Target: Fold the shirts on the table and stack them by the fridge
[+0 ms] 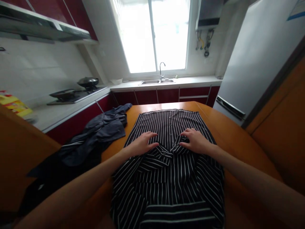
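A black shirt with white stripes (166,178) lies spread on the wooden table, its hem toward the window and its collar end nearest me. Both sleeves are folded inward over the front, so the cuffs meet near the button line. My left hand (143,143) is beside the left cuff (164,154), thumb and fingers apart. Over by the right cuff (178,144), my right hand (195,141) also has its thumb and fingers spread. Whether the fingertips touch the cloth is hard to tell.
Dark blue clothes (102,127) lie heaped at the table's left edge. The round wooden table (240,149) reaches toward a grey fridge (257,60). Beyond stand a counter with a sink (150,82) and, at left, a stove holding a wok (88,82).
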The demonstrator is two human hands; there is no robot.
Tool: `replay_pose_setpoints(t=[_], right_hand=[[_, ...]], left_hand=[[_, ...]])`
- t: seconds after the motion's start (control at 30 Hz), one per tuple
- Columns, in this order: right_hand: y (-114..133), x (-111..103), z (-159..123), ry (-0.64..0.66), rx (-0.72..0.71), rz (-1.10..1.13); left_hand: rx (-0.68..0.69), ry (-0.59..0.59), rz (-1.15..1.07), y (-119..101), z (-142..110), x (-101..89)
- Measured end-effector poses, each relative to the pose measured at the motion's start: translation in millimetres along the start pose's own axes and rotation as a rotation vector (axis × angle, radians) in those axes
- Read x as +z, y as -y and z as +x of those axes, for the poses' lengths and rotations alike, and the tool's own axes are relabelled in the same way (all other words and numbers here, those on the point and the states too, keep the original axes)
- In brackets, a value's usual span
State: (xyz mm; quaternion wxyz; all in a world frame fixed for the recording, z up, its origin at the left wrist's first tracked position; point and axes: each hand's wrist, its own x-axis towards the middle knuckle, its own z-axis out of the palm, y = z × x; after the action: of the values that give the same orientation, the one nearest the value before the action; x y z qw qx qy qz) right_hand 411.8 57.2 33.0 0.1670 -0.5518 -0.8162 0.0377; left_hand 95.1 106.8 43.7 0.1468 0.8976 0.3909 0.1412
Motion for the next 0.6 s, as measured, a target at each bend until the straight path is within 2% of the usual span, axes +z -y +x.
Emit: replay_pose_setpoints(t=[0.07,0.13,0.23,0.33,0.37,0.43,0.53,0.6], right_hand=[[9.7,10.4,-13.7,0.034,0.035,-0.078],[13.8,19.2,-18.1,0.065,0.1,-0.085],[12.5,23.6,-16.9,0.031,0.233,0.004],[2.1,16.6,-17.1,-0.063,0.319,0.04],[-4.4,12.1,-18.6,-0.109,0.36,0.051],[-23.1,0.1,-24.8,-0.25,0.49,0.114],[-62.0,-23.5,-43.3,-0.478,0.731,0.222],[-88.5,-39.5,-62.3,-0.524,0.812,0.216]], left_hand=[[-0.033,0.049,0.045,-16.5,-33.2,14.6],[-0.035,0.045,0.081,-29.2,-52.5,27.8],[-0.022,-0.029,0.077,-39.1,-61.5,40.3],[-0.006,-0.072,-0.01,-37.5,-58.9,40.1],[-0.013,-0.111,-0.045,-34.2,-58.0,36.2],[-0.081,-0.263,-0.119,-22.8,-59.2,21.6],[-0.291,-0.578,-0.242,6.9,-73.0,-14.0],[-0.459,-0.767,-0.317,32.5,-92.1,-40.4]])
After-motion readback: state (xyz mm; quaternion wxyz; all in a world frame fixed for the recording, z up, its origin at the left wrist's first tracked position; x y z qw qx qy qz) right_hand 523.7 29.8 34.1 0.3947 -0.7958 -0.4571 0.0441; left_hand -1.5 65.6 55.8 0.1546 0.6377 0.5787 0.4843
